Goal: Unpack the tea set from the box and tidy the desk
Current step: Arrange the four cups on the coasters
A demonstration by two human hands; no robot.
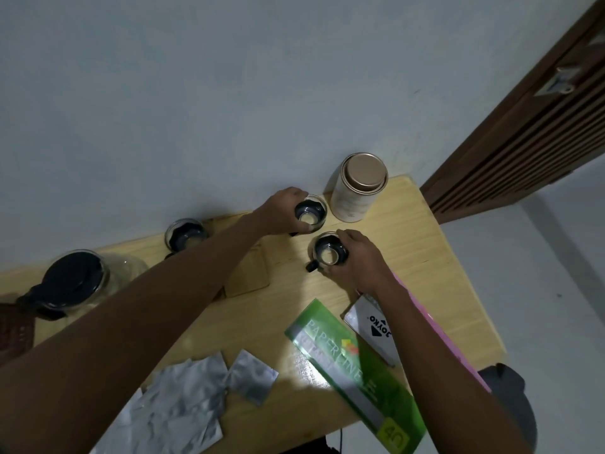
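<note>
On desk point(409, 244), 12 o'clock edge: left hand point(281, 213) grasps cup 1 point(310, 213), right hand point(360, 257) cup 2 point(328, 252); at 1 o'clock, canister point(358, 188) risks being knocked, glass chipping.

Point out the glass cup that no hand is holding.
It is the glass cup by the wall, beside the teapot. The left hand grips the cup next to the canister, and the right hand grips the nearer one.
</note>
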